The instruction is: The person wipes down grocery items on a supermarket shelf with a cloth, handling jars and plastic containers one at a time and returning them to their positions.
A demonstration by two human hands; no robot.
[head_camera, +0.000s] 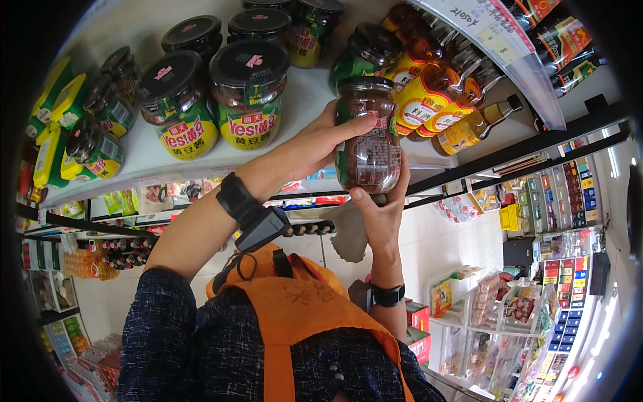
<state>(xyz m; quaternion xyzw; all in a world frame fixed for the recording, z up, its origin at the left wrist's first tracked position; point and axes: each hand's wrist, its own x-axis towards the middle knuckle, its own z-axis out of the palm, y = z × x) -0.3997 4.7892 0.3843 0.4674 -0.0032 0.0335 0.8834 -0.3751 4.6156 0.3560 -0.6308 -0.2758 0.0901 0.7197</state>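
Note:
A glass jar of dark brown sauce with a black lid (369,151) is held upright between both hands, in front of the shelf. My left hand (326,133) grips its upper left side, the thumb lying across the label. My right hand (379,211) holds the jar's base and right side, its thumb at the lower edge. A grey cloth (349,231) hangs beside my right palm; how it is held is partly hidden. Two large jars of soybean paste (249,118) (187,133) stand on the shelf to the left.
The white shelf (301,100) also bears smaller jars (95,151), yellow-and-green packs (50,151) and bottles of cooking wine (427,105). A black metal bar (437,181) runs along the right. Below right stands a clear display rack (487,326); a price strip (497,35) edges the upper right.

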